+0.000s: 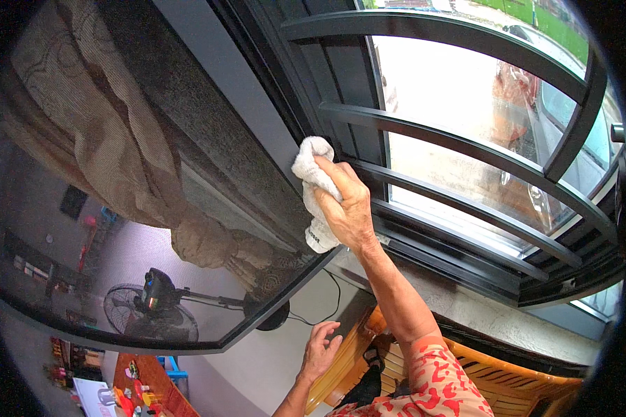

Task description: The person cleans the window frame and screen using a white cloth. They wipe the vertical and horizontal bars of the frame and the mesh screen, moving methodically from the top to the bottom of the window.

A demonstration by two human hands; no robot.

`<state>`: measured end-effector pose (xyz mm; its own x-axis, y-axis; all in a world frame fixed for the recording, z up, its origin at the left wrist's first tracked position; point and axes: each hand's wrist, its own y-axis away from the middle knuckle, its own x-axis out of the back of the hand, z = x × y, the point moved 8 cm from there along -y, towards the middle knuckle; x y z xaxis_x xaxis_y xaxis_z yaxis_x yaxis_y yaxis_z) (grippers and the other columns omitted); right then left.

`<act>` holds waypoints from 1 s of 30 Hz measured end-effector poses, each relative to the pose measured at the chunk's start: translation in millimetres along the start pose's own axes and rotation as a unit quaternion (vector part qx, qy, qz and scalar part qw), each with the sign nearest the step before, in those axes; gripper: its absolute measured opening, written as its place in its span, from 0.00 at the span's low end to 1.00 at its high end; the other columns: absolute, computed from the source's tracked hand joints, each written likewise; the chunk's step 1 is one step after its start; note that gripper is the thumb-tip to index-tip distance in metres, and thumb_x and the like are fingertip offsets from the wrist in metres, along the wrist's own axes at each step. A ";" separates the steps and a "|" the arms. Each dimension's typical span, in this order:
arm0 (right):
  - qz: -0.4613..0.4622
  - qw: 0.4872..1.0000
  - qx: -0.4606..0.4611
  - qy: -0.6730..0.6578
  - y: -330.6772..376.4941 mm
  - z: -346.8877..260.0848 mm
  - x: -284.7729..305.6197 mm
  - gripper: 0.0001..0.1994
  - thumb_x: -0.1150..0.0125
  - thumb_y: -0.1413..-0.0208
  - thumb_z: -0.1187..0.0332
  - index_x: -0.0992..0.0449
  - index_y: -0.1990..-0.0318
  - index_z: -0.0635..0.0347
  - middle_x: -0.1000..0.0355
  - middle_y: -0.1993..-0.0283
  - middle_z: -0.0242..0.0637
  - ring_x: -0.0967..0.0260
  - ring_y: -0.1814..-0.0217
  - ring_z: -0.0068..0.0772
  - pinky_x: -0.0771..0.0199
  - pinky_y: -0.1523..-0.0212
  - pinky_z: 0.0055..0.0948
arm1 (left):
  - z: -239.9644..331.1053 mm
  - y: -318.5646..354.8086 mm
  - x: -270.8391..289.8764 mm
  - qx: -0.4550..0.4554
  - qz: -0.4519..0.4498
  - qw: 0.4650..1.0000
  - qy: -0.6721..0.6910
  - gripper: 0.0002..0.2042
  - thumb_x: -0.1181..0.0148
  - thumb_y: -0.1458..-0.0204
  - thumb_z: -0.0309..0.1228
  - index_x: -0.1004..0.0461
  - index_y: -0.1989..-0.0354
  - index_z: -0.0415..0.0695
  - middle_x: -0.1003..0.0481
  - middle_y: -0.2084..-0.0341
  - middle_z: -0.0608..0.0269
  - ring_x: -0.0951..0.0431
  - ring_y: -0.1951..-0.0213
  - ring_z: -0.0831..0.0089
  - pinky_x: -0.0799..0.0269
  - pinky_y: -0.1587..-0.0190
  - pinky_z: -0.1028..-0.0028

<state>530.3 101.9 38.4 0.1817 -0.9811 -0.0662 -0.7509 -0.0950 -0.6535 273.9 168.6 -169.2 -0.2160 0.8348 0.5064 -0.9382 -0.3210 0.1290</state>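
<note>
My right hand (348, 205) is closed around a bunched white cloth (311, 146), its arm stretched up and forward. The cloth presses on the dark frame edge of the swung window sash (257, 142), close to the hinge side; its lower end hangs below my fingers near the pane's corner. Lower down, my left hand (320, 351) hovers with fingers apart and nothing in them. The dark glass pane (209, 160) fills the left side, and a brown patterned curtain (139, 160) shows in it.
Dark metal bars (459, 146) cross the window opening on the right, above a pale stone sill (494, 313). A slatted wooden bench (522, 368) stands below. A pedestal fan (153, 306) shows in the glass. A red-brown table (146, 382) with small items is at lower left.
</note>
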 end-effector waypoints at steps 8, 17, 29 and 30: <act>0.011 0.997 -0.074 -0.002 36.8 45.2 -2.4 0.22 0.42 0.54 0.76 0.28 0.47 0.62 0.29 0.61 0.45 0.28 0.59 0.42 0.30 0.55 0.33 | -10.9 7.0 -2.0 0.020 -0.007 1.000 -0.002 0.17 0.42 0.46 0.27 0.30 0.47 0.47 0.32 0.48 0.61 0.28 0.50 0.68 0.29 0.54 0.70; 0.037 0.988 -0.142 0.045 104.8 113.7 -1.3 0.22 0.42 0.52 0.74 0.28 0.46 0.59 0.28 0.59 0.45 0.28 0.58 0.45 0.29 0.55 0.35 | -20.7 11.1 -9.3 0.038 -0.013 0.999 -0.007 0.17 0.42 0.47 0.26 0.30 0.48 0.46 0.32 0.48 0.60 0.28 0.50 0.66 0.28 0.53 0.68; 0.011 0.996 -0.088 0.022 81.1 93.6 1.4 0.21 0.42 0.53 0.77 0.26 0.48 0.58 0.30 0.62 0.42 0.29 0.61 0.40 0.30 0.57 0.31 | -35.0 17.6 -19.2 0.043 -0.006 0.999 -0.003 0.16 0.41 0.47 0.27 0.29 0.49 0.47 0.32 0.49 0.62 0.28 0.51 0.66 0.28 0.55 0.68; 0.017 0.997 -0.069 0.025 74.1 86.7 2.1 0.21 0.43 0.54 0.77 0.26 0.48 0.59 0.31 0.62 0.42 0.29 0.61 0.40 0.30 0.57 0.30 | -37.2 17.8 -20.6 0.046 -0.004 0.999 -0.002 0.16 0.41 0.47 0.27 0.29 0.48 0.47 0.32 0.49 0.62 0.28 0.51 0.66 0.28 0.54 0.68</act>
<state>530.0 107.4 -75.6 0.1257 -0.9909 -0.0474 -0.8367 -0.0802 -0.5418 251.6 162.4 -209.0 -0.2063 0.8359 0.5087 -0.9110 -0.3538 0.2118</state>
